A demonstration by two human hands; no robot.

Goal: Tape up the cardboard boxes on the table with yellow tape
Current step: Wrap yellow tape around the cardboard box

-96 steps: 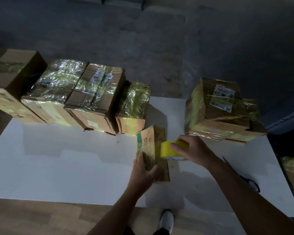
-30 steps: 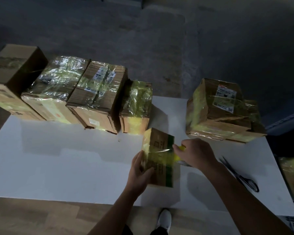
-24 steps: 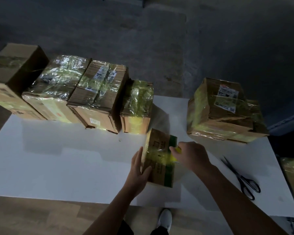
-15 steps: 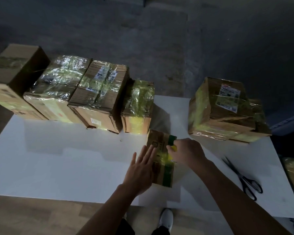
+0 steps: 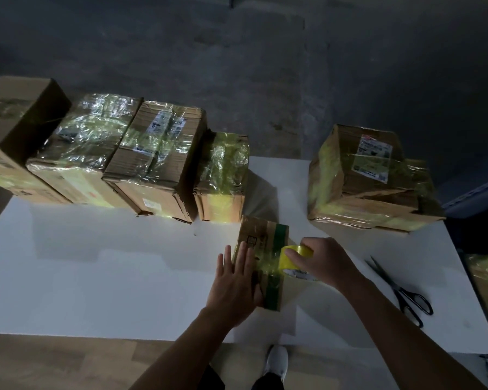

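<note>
Yellow tape (image 5: 293,258) sits against the small box (image 5: 261,249), right side, mid-surface (image 5: 110,277). Right grip (image 5: 324,263) curls round the roll. Left grip (image 5: 237,280) lies flat, fingers straight, pressing the box top. Band partly laid. Rear boxes (image 5: 158,159) look wrapped; far-left box (image 5: 17,130) seems mostly bare.

My left forearm runs up from the bottom edge, angled toward the right, wrist straight; the left hand (image 5: 237,280) lies palm down with fingers straight and slightly spread, pressed flat on the small box (image 5: 261,233); my right forearm enters from the lower right, bare as far as I can see; the right hand (image 5: 326,263) is knuckles up, fingers and thumb curled round the tape roll (image 5: 292,258), near the left hand; the two hands do not touch
</note>
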